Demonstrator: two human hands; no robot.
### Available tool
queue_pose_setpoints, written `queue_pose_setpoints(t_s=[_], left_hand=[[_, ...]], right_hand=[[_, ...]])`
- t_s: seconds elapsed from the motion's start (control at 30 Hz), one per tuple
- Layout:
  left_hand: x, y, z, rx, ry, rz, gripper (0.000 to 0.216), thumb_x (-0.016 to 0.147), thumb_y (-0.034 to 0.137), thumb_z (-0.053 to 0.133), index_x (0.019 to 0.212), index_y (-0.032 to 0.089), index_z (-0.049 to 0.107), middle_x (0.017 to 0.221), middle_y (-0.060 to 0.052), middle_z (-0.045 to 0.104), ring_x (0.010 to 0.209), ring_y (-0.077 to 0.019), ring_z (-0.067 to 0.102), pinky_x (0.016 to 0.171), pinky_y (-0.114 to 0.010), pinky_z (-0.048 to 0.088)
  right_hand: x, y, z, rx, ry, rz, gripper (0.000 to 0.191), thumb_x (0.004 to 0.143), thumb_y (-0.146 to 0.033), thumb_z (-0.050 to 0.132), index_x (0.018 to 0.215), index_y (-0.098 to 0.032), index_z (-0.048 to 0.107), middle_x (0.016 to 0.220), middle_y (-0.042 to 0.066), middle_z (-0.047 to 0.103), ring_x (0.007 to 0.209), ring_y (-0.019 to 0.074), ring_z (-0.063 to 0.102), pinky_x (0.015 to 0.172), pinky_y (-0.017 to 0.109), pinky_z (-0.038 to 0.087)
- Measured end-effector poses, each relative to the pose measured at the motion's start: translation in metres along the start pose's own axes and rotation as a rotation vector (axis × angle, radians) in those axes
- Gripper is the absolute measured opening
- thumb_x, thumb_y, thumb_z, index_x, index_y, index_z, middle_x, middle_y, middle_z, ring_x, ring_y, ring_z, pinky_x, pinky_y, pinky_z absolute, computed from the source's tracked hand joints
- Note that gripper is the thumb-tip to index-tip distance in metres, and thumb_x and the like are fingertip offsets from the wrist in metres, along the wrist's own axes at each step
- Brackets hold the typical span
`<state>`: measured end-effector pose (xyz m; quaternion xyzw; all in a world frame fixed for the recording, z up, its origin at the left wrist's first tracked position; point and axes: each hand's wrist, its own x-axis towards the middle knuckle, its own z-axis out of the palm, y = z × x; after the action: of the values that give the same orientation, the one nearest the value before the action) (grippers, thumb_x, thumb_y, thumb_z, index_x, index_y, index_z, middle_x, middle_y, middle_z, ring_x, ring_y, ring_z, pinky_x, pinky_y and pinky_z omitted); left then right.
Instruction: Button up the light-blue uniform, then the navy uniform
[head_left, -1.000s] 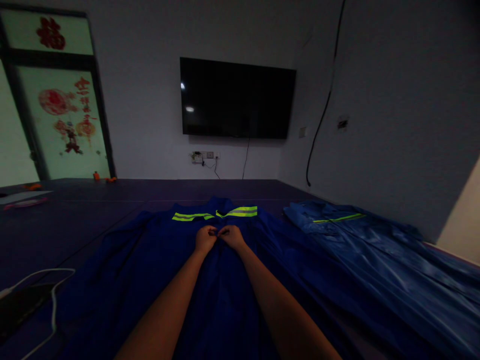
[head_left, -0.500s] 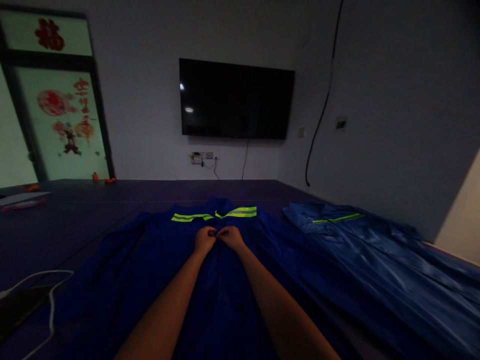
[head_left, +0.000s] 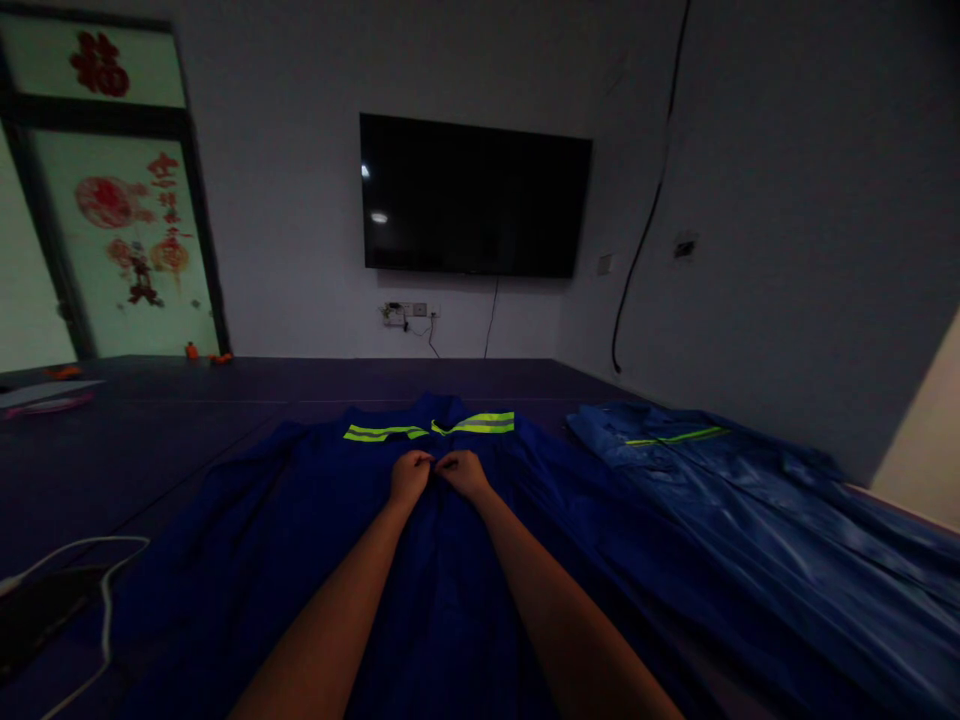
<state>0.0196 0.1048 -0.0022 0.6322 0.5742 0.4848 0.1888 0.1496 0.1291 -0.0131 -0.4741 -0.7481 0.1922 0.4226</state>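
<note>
A dark blue work jacket [head_left: 300, 540] with yellow-green reflective stripes lies spread flat on the dark surface in front of me. My left hand [head_left: 410, 475] and my right hand [head_left: 463, 472] meet side by side at the middle front of the jacket, just below the stripes. Both hands are closed in a pinch on the jacket's front edges, knuckles up. What is between the fingertips is too small and dark to make out beyond the fabric.
A second, lighter blue jacket [head_left: 750, 510] lies to the right. A white cable [head_left: 90, 560] and a dark flat device [head_left: 37, 610] lie at the left edge. A black television [head_left: 474, 196] hangs on the far wall; a glass door [head_left: 112, 230] stands at left.
</note>
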Motion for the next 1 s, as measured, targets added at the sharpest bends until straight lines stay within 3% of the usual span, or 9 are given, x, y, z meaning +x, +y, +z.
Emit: queue_pose_setpoints(t_s=[0.2,1.0], left_hand=[[-0.0013,0.0012,-0.0002,-0.015,0.007,0.022,0.016,0.074,0.014,0.051,0.075,0.014,0.067,0.082,-0.006,0.069,0.079,-0.0151,0.062,0.073,-0.024,0.046],[-0.0055,0.0062,-0.0033,0.037,-0.016,0.039,0.020,0.069,0.005,0.051,0.078,0.014,0.067,0.085,-0.006,0.069,0.080,-0.0142,0.062,0.074,-0.023,0.046]], right_hand=[[0.0003,0.0005,0.0000,-0.013,0.008,0.005,0.012,0.063,-0.016,0.058,0.063,-0.019,0.069,0.067,0.002,0.069,0.064,0.0165,0.064,0.060,0.022,0.048],[0.0017,0.0032,0.0016,-0.008,-0.005,0.005,0.009,0.062,-0.017,0.061,0.061,-0.020,0.069,0.066,0.001,0.069,0.064,0.0164,0.064,0.058,0.021,0.048]])
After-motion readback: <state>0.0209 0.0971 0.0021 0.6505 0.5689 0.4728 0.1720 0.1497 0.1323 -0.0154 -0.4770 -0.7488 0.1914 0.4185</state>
